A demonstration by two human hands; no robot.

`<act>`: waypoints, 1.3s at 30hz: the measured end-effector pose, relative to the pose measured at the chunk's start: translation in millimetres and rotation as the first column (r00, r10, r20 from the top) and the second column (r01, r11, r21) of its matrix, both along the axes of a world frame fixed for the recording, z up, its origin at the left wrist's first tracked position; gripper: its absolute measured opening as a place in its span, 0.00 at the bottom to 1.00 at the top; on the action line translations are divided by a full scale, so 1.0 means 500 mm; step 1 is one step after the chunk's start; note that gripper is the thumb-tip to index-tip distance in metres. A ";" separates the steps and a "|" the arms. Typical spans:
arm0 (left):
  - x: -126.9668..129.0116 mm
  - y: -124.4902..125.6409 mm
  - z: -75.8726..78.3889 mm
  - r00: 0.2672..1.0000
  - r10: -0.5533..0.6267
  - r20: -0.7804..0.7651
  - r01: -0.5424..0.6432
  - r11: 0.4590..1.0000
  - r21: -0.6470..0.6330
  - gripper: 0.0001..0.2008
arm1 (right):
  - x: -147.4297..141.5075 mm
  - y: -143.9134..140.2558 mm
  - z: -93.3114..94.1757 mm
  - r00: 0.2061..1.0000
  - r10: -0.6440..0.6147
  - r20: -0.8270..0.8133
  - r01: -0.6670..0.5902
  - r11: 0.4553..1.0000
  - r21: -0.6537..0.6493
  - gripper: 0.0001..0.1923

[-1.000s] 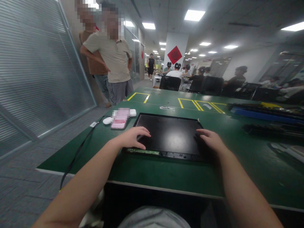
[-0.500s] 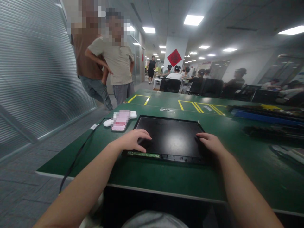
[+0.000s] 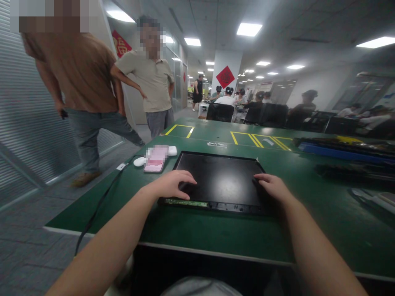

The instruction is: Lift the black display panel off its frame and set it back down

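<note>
A black LCD screen panel [image 3: 222, 174] lies face up on the green table, its near edge showing a narrow green circuit board [image 3: 187, 203]. Over the panel's left side rests my left hand [image 3: 171, 185], thumb and fingers spread apart in a curve, open. At the right edge is my right hand [image 3: 273, 187], its fingers stretched out onto the rim, also open. Whether the palms touch the frame is hidden. Neither hand is wrapped round the panel.
A phone [image 3: 155, 159] with a pink screen lies by white rounded items and a black cable [image 3: 105, 197] on the green table [image 3: 216, 230]. Dark stacked parts and a blue strip [image 3: 336, 151] sit at the right. Two people stand beyond the left corner; others sit farther back.
My hands and the panel keep nearly the same place. The person in the brown shirt has moved left and closer; a person far back has turned sideways.
</note>
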State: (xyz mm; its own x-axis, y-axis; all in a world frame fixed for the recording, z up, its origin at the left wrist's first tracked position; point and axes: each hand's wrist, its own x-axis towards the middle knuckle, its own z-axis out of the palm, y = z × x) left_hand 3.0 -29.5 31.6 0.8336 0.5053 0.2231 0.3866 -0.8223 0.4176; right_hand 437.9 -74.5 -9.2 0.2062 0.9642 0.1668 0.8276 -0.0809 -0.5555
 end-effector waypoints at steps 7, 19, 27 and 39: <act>-0.004 0.017 -0.018 0.998 -0.023 0.062 0.028 0.996 -0.089 0.28 | 0.005 0.001 -0.007 1.000 0.011 -0.019 -0.011 1.000 0.022 0.20; 0.000 0.005 -0.010 0.998 0.005 0.060 0.002 0.994 -0.106 0.27 | 0.003 0.004 -0.007 1.000 0.019 0.001 -0.019 1.000 0.006 0.20; 0.002 0.006 -0.010 0.998 -0.009 0.059 0.014 0.996 -0.089 0.26 | 0.004 0.008 -0.011 1.000 0.022 -0.008 -0.022 0.999 0.025 0.19; -0.003 0.014 -0.025 0.992 0.046 0.115 -0.032 0.992 -0.125 0.23 | 0.005 0.006 -0.008 1.000 0.006 -0.027 -0.004 0.998 0.067 0.18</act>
State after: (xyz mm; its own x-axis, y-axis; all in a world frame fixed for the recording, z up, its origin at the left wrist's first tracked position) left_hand 1.5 -22.7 19.2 0.7845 0.5666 0.2519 0.3600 -0.7469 0.5590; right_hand 440.5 -71.3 -13.2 0.2065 0.9522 0.2250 0.8122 -0.0386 -0.5821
